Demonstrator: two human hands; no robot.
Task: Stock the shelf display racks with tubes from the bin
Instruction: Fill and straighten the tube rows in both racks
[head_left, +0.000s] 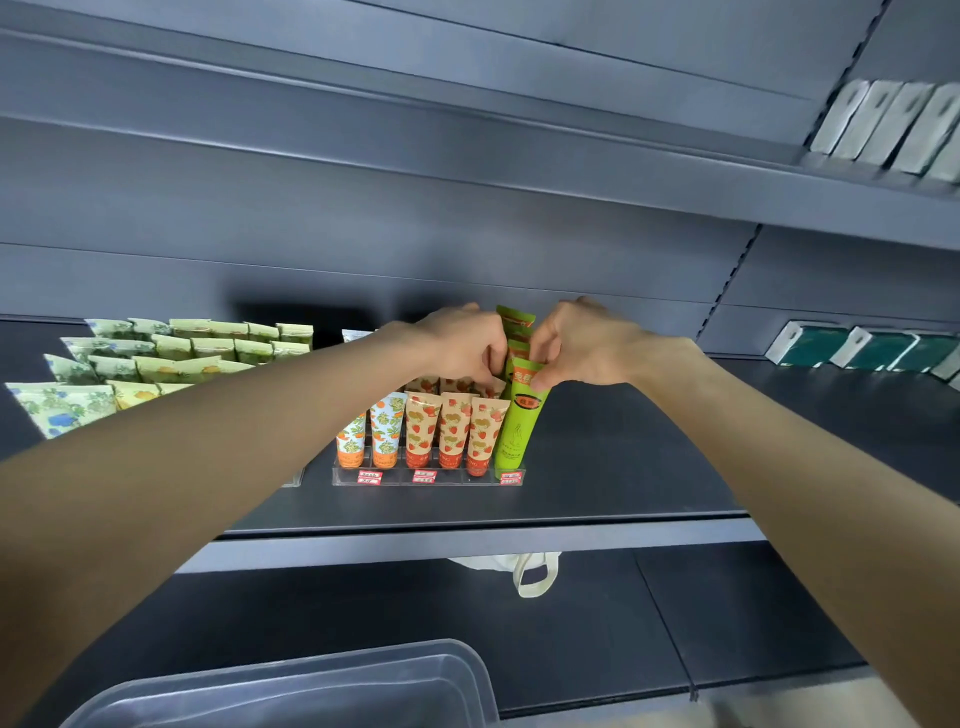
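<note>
pale floral tubes (171, 353) stand at the left end of the shelf (675, 467). mid-shelf, near the front edge, a clear acrylic rack (431, 480) holds strawberry tubes (452, 431). the left hand (457, 345) curls its fingers over the rear tube tops; whether it grips one cannot be told. in the rack's right-end lane, the right hand (582, 345) pinches the top of the front green tube (519, 431), which stands upright. the step looks like seating this tube. next would be letting go and reaching down to the clear bin (457, 670) below.
</note>
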